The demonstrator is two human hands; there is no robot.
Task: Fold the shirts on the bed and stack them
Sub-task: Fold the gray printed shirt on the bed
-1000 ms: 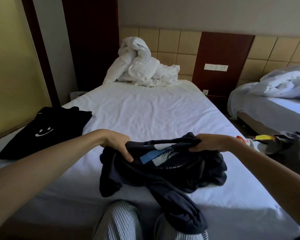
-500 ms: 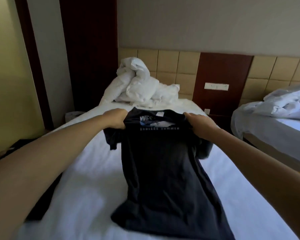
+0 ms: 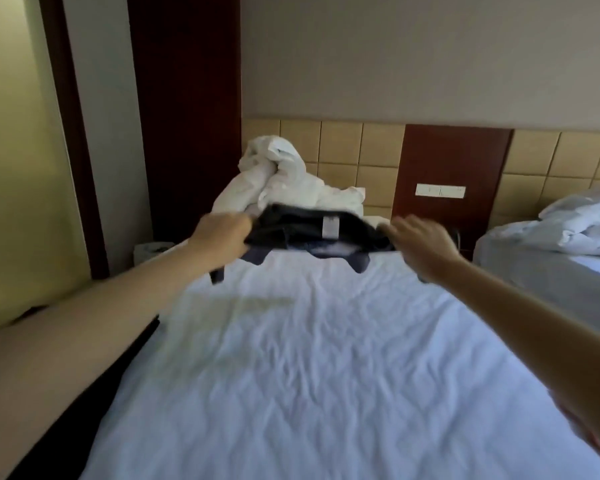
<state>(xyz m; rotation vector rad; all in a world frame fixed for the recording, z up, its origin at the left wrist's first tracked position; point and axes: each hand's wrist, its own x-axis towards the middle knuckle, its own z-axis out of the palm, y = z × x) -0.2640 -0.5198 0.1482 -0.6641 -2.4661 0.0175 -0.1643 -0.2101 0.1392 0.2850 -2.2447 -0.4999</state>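
Fingers of left hand (image 3: 222, 237) grip dark shirt (image 3: 305, 228) above bed (image 3: 326, 375); blur hides whether right hand (image 3: 421, 245) grips.

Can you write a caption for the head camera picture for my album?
A left hand and right hand hold a dark shirt up over the white bed.

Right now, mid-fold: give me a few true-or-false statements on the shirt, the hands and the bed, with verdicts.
1. The dark shirt lies flat on the bed. False: it is held up in the air above it.
2. The left hand grips one side of the shirt. True.
3. A bundled white duvet sits at the head of the bed. True.
4. The right hand rests flat on the sheet. False: it is up at the shirt's other side.
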